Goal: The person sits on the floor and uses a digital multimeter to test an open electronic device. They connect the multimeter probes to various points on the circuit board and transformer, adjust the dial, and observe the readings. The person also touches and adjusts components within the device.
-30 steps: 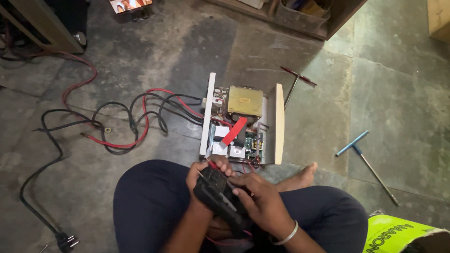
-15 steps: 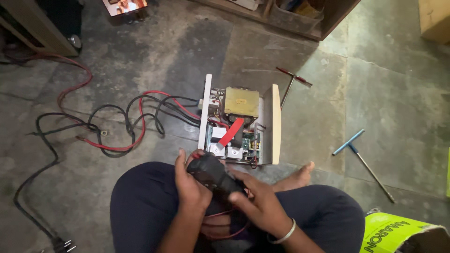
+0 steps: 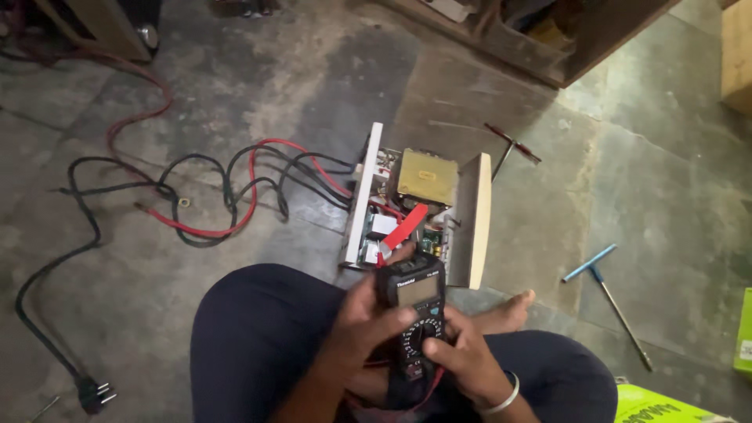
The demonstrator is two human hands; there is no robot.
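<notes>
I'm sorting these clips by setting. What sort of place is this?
Probably a small electrical repair workshop, with work done on the floor. An opened metal device lies with its circuitry exposed, red and black cables trail from it, T-handle tools lie about, and both hands hold a multimeter.

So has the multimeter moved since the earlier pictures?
Yes. The multimeter now stands upright, screen toward the camera, held by both hands nearer the open device casing; earlier it lay tilted, lower over the lap.
</notes>
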